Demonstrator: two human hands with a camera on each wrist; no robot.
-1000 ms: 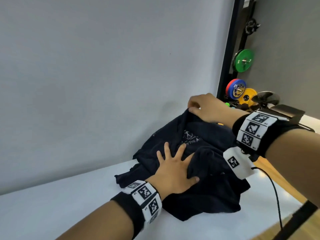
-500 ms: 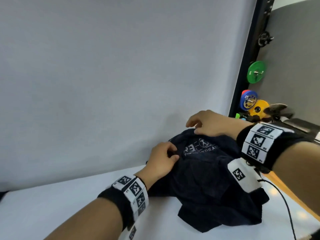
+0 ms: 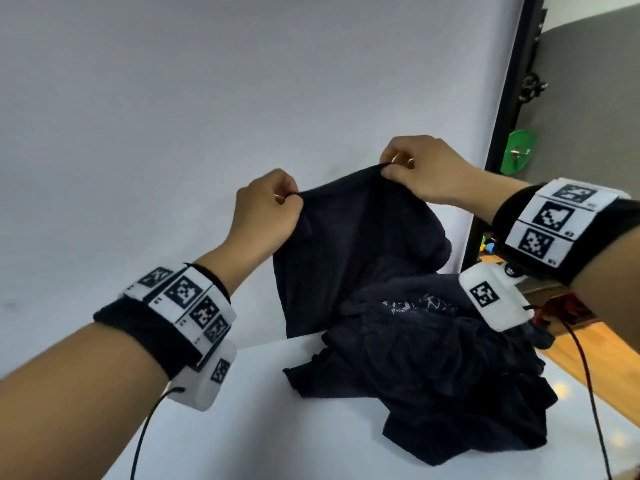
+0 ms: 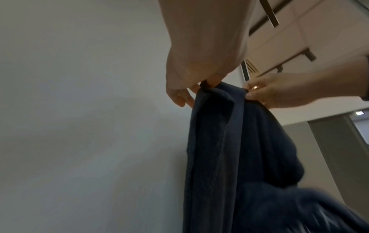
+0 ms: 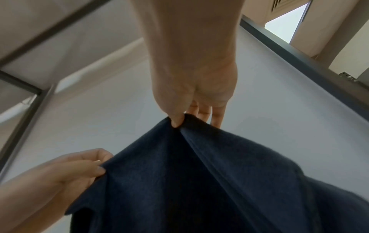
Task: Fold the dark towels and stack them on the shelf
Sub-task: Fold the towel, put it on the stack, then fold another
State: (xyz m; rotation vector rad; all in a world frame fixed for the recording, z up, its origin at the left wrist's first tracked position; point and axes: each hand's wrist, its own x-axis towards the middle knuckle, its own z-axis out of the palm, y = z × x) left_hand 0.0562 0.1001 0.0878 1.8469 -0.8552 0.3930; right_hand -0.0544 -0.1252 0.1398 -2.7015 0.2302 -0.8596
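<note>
A dark navy towel (image 3: pixel 349 247) hangs in the air above the white table (image 3: pixel 242 427), held up by its top edge. My left hand (image 3: pixel 273 206) pinches the towel's left corner, and my right hand (image 3: pixel 412 168) pinches the right corner. In the left wrist view the towel (image 4: pixel 219 149) drops straight down from my left hand (image 4: pixel 201 85). In the right wrist view my right hand (image 5: pixel 179 119) pinches a fold of the towel (image 5: pixel 199 181). A crumpled pile of dark towels (image 3: pixel 433 375) with white lettering lies on the table under the held one.
A white wall (image 3: pixel 173 133) rises right behind the table. To the right stands a black post (image 3: pixel 505 98), with a green weight plate (image 3: pixel 517 155) on a rack behind it. Wooden floor (image 3: pixel 595 368) shows past the table's right edge. Wrist cables hang from both arms.
Both hands have taken hold of one towel's top edge and lifted it off the pile into the air. Earlier the hands lay low on the pile.
</note>
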